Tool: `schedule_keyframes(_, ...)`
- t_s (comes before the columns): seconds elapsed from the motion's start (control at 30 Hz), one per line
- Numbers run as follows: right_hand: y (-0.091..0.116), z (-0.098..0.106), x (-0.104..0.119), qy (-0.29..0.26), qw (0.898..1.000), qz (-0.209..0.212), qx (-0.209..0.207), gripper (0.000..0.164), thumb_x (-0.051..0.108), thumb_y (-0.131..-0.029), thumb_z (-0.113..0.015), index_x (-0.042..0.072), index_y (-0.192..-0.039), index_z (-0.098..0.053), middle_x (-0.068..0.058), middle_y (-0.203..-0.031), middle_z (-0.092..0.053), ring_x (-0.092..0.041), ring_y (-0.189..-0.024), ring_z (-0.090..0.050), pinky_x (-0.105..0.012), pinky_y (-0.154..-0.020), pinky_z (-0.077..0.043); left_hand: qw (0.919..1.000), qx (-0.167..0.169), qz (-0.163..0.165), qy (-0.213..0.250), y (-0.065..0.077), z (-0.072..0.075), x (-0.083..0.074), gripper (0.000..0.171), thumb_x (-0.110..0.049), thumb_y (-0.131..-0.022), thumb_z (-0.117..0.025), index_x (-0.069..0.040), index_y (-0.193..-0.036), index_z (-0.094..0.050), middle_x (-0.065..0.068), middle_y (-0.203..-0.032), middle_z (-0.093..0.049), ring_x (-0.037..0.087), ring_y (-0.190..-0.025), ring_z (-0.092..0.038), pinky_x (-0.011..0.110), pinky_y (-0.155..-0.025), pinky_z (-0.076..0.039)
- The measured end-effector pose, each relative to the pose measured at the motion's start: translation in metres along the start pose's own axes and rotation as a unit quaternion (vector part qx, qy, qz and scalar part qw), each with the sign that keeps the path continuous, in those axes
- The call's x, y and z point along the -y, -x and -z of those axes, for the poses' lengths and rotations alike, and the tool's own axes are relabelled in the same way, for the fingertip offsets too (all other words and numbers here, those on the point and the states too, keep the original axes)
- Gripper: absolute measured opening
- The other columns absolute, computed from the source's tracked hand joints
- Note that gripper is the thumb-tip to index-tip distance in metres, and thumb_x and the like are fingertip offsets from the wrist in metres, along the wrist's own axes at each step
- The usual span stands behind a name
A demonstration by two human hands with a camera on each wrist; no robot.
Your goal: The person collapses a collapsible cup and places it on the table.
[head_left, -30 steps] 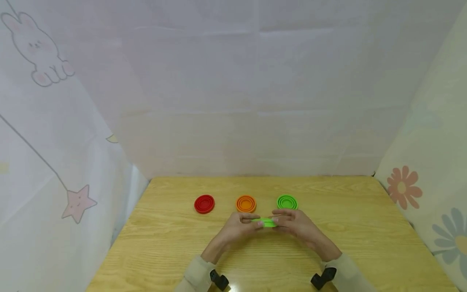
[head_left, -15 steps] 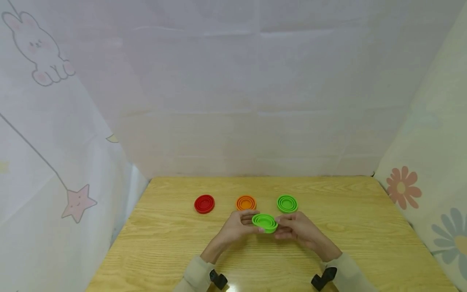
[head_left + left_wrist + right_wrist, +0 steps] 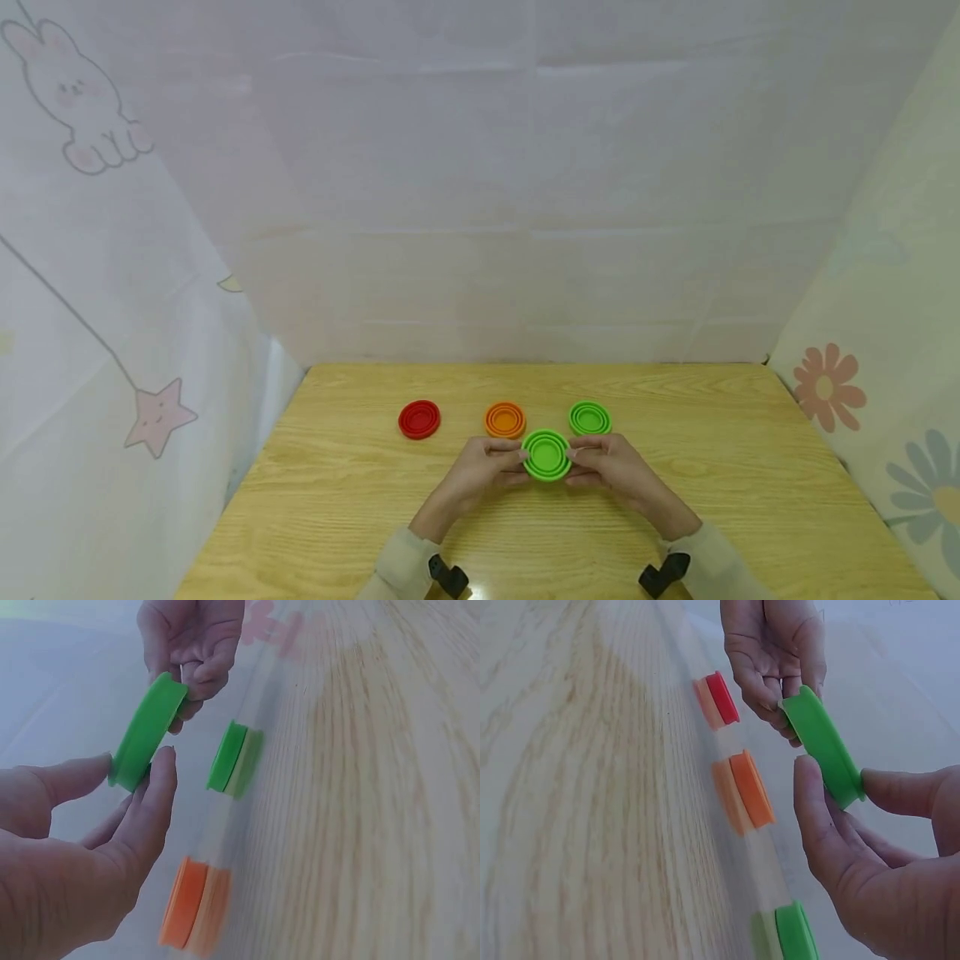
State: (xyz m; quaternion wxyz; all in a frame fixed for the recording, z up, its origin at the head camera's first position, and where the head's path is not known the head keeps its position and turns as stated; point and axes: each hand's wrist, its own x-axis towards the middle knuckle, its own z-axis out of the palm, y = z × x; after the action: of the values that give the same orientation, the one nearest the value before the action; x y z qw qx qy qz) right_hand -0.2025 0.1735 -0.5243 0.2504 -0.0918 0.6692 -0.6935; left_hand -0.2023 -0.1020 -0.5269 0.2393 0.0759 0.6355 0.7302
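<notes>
A round green collapsible cup (image 3: 547, 456), folded flat with concentric rings, is held above the table between both hands. My left hand (image 3: 480, 473) pinches its left rim, thumb on top and fingers beneath. On the opposite rim, my right hand (image 3: 618, 473) pinches it the same way. Both wrist views show the held cup (image 3: 148, 731) from its side, tilted and off the tabletop. Behind it on the table lie a red folded cup (image 3: 419, 419), an orange one (image 3: 505, 420) and a second green one (image 3: 590, 418), spaced in a row.
The wooden table (image 3: 337, 517) reaches back to a pale cloth wall (image 3: 480, 208). Printed cloth also hangs along the left and right sides. A black wrist camera (image 3: 448, 576) sits on each wrist.
The held green cup has turned from edge-on to showing its ringed face towards the head camera. The fingers of both hands have shifted round its rim. The row of cups has stayed put.
</notes>
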Motion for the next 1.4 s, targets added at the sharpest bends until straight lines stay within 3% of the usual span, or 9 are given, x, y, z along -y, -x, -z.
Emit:
schedule_keyframes(0.2, 0.000, 0.002, -0.003, -0.001, 1.000, -0.010, -0.012, 0.055, 0.022, -0.107, -0.063, -0.017, -0.145, -0.050, -0.018, -0.121, -0.075, -0.020, -0.099, -0.078, -0.041, -0.093, -0.066, 0.9999, -0.008, 0.007, -0.006, -0.001, -0.002, -0.002, 0.038, -0.011, -0.103, -0.067, 0.011, -0.134, -0.064, 0.025, -0.126, -0.072, 0.027, -0.110, -0.076, 0.046, -0.102, -0.061)
schedule_keyframes(0.37, -0.002, 0.005, -0.005, -0.024, 0.999, -0.017, -0.023, 0.059, 0.021, -0.105, -0.066, -0.015, -0.148, -0.048, -0.021, -0.127, -0.073, -0.023, -0.103, -0.078, -0.044, -0.095, -0.064, 0.9999, -0.007, 0.003, -0.009, -0.003, -0.003, -0.003, 0.039, -0.011, -0.103, -0.067, 0.010, -0.136, -0.063, 0.027, -0.128, -0.071, 0.033, -0.114, -0.075, 0.049, -0.104, -0.059)
schedule_keyframes(0.6, 0.003, 0.018, 0.000, -0.026, 0.999, -0.009, -0.036, 0.055, 0.018, -0.105, -0.065, -0.016, -0.145, -0.050, -0.012, -0.125, -0.072, -0.018, -0.105, -0.076, -0.039, -0.097, -0.064, 0.9997, -0.011, 0.007, -0.019, -0.016, -0.014, -0.008, 0.042, -0.013, -0.102, -0.069, 0.009, -0.138, -0.062, 0.025, -0.126, -0.073, 0.030, -0.110, -0.077, 0.044, -0.099, -0.062)
schedule_keyframes(0.87, 0.013, 0.062, 0.010, -0.031, 0.998, 0.003, -0.061, 0.055, 0.018, -0.107, -0.064, -0.017, -0.146, -0.047, -0.005, -0.119, -0.074, -0.016, -0.104, -0.077, -0.042, -0.102, -0.062, 0.9993, -0.023, -0.001, -0.030, -0.063, -0.049, -0.016, 0.032, -0.014, -0.101, -0.072, 0.004, -0.127, -0.071, 0.021, -0.116, -0.076, 0.031, -0.104, -0.078, 0.050, -0.102, -0.061)
schedule_keyframes(1.0, 0.018, 0.087, 0.006, -0.036, 0.996, 0.000, -0.077, 0.059, 0.018, -0.107, -0.063, -0.018, -0.149, -0.043, -0.003, -0.117, -0.076, -0.015, -0.104, -0.077, -0.037, -0.098, -0.063, 0.9983, -0.033, -0.012, -0.046, -0.086, -0.070, -0.013, 0.026, -0.013, -0.100, -0.072, 0.003, -0.120, -0.075, 0.019, -0.108, -0.078, 0.027, -0.095, -0.080, 0.043, -0.092, -0.065)
schedule_keyframes(1.2, 0.029, 0.124, 0.003, -0.013, 0.996, 0.003, -0.090, 0.058, 0.016, -0.107, -0.062, -0.019, -0.149, -0.042, 0.000, -0.117, -0.077, -0.016, -0.103, -0.078, -0.035, -0.096, -0.064, 0.9977, -0.027, -0.015, -0.060, -0.115, -0.102, -0.009, 0.031, -0.007, -0.101, -0.070, 0.010, -0.126, -0.070, 0.022, -0.109, -0.078, 0.032, -0.097, -0.080, 0.039, -0.088, -0.066)
schedule_keyframes(1.4, 0.038, 0.156, 0.001, -0.002, 0.991, -0.026, -0.130, 0.062, 0.019, -0.106, -0.064, -0.018, -0.150, -0.041, 0.004, -0.111, -0.078, -0.012, -0.101, -0.078, -0.032, -0.094, -0.064, 0.9962, -0.062, 0.011, -0.061, -0.135, -0.140, -0.009, 0.020, -0.002, -0.099, -0.071, 0.009, -0.115, -0.074, 0.021, -0.100, -0.078, 0.038, -0.098, -0.079, 0.040, -0.086, -0.067)
